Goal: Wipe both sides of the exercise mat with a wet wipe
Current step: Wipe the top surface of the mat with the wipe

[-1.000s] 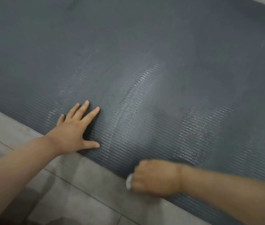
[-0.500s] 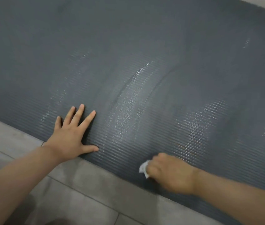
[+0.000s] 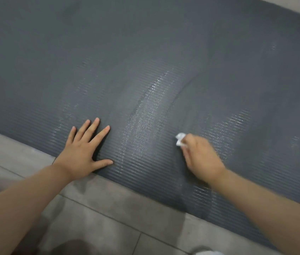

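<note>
A dark grey ribbed exercise mat [image 3: 145, 61] lies flat on the floor and fills most of the view. Curved wet streaks shine across its middle. My left hand [image 3: 83, 151] presses flat on the mat near its front edge, fingers spread. My right hand [image 3: 200, 159] grips a crumpled white wet wipe [image 3: 180, 139] and holds it against the mat, a little way in from the front edge. Only the tip of the wipe shows past my fingers.
Grey floor tiles [image 3: 99, 218] run along the mat's front edge, and a strip of floor [image 3: 296, 4] shows past its far edge at top right. Something white [image 3: 208, 253] peeks in at the bottom edge.
My right hand has swept the wipe from the mat's front edge up and away onto the mat. My left hand has stayed pressed in the same spot.
</note>
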The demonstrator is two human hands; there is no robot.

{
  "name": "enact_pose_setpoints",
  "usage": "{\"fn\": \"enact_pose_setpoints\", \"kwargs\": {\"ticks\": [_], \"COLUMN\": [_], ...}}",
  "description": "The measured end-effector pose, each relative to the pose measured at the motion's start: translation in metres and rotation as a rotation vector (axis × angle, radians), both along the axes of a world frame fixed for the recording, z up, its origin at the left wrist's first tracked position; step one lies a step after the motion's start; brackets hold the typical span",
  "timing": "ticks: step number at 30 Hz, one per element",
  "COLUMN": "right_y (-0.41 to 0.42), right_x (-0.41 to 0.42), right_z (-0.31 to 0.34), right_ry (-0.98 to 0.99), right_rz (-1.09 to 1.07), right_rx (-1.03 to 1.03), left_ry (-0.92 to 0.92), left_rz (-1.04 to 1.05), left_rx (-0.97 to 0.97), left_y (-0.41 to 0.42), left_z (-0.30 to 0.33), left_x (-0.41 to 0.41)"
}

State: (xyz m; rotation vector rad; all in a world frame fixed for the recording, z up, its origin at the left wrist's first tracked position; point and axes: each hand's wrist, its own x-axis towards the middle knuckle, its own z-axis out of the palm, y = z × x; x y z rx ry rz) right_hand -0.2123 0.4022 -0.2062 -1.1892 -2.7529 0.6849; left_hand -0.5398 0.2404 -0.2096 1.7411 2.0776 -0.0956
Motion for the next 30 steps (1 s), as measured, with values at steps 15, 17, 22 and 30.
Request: {"fn": "enact_pose_setpoints", "kwargs": {"ticks": [15, 17, 22, 30], "right_y": [0.009, 0.043, 0.111, 0.130], "right_x": [-0.025, -0.050, -0.088, -0.118], "right_z": [0.048, 0.045, 0.025, -0.019], "right_ry": [-0.005, -0.019, 0.013, -0.120], "right_rz": [0.123, -0.004, -0.500, -0.796], "right_rx": [0.015, 0.027, -0.073, 0.162], "left_ry": [0.078, 0.143, 0.196, 0.167], "left_rz": [0.112, 0.109, 0.113, 0.083], "left_rx": [0.132, 0.124, 0.133, 0.151], "left_y": [0.062, 0.092, 0.163, 0.204], "left_z": [0.000, 0.003, 0.004, -0.019], "left_x": [-0.077, -0.097, -0.122, -0.150]}}
